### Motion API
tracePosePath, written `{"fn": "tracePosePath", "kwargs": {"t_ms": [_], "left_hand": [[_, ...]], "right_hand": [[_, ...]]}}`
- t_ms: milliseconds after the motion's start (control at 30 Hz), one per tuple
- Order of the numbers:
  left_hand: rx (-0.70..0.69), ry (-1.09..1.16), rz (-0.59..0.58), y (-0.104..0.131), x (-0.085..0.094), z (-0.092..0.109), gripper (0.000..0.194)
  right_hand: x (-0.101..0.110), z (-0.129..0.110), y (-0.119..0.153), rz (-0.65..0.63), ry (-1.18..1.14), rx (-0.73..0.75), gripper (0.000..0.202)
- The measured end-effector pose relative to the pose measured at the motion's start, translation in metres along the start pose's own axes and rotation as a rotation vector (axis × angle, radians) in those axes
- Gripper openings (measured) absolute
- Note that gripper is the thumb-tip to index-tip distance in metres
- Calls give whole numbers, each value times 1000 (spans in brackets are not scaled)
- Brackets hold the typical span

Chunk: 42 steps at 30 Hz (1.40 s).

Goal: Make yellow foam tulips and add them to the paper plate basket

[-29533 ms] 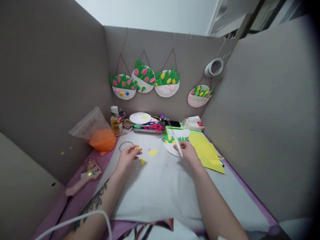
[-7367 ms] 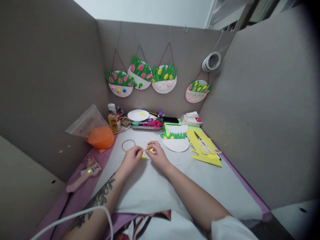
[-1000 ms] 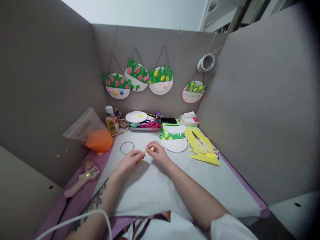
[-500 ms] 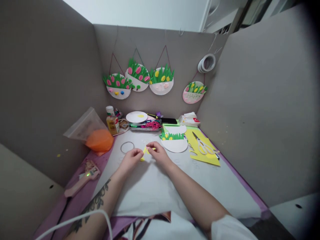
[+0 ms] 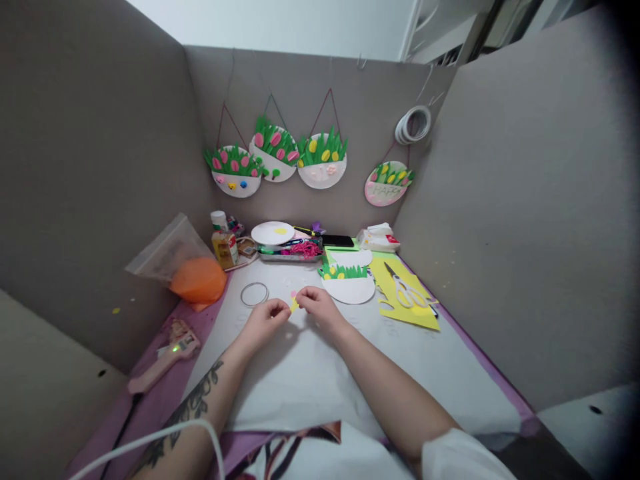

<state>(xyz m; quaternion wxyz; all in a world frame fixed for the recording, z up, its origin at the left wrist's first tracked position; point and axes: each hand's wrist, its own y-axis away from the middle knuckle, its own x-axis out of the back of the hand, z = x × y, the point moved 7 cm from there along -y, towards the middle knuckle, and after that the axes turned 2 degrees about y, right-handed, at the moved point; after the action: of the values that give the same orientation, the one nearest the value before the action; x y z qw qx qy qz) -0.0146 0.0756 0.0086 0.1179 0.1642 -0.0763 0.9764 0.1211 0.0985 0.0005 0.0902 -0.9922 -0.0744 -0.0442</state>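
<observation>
My left hand [image 5: 265,321] and my right hand [image 5: 321,309] meet over the white paper sheet, each in a closed pinch. Between their fingertips is a small piece of yellow paper [image 5: 294,306], partly hidden by the fingers. A small pink spot [image 5: 294,294] shows just beyond it; I cannot tell what it is. Left of the hands lies a thin grey ring [image 5: 255,294]. Behind my right hand rests a half-round white paper plate pocket [image 5: 350,291] with green paper grass and yellow paper flowers.
White-handled scissors [image 5: 407,293] lie on cut yellow paper [image 5: 411,319] at the right. A lit pink glue gun [image 5: 165,363] and an orange-filled plastic bag [image 5: 198,280] are at the left. At the back are a glue bottle [image 5: 225,247] and a supply tray [image 5: 290,256].
The yellow paper has turned between my fingertips and both hands have shifted slightly. The pink spot now shows behind it. The yellow bit seen below the fingers earlier is no longer visible there.
</observation>
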Motion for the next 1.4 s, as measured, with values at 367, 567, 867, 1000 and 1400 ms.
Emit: {"fn": "tracePosePath", "kwargs": {"t_ms": [367, 567, 867, 1000, 1400], "left_hand": [[-42, -15, 202, -4, 22, -6, 19], [-101, -39, 169, 0, 8, 4, 23], [1, 39, 195, 0, 11, 3, 27], [1, 39, 206, 0, 11, 1, 27], [24, 42, 214, 1, 13, 4, 22]], "right_hand": [[10, -11, 4, 135, 166, 79, 13], [-8, -42, 23, 197, 548, 518, 11], [-19, -42, 30, 164, 682, 622, 13], [-20, -41, 30, 141, 698, 610, 14], [-21, -45, 31, 169, 697, 627, 14]]}}
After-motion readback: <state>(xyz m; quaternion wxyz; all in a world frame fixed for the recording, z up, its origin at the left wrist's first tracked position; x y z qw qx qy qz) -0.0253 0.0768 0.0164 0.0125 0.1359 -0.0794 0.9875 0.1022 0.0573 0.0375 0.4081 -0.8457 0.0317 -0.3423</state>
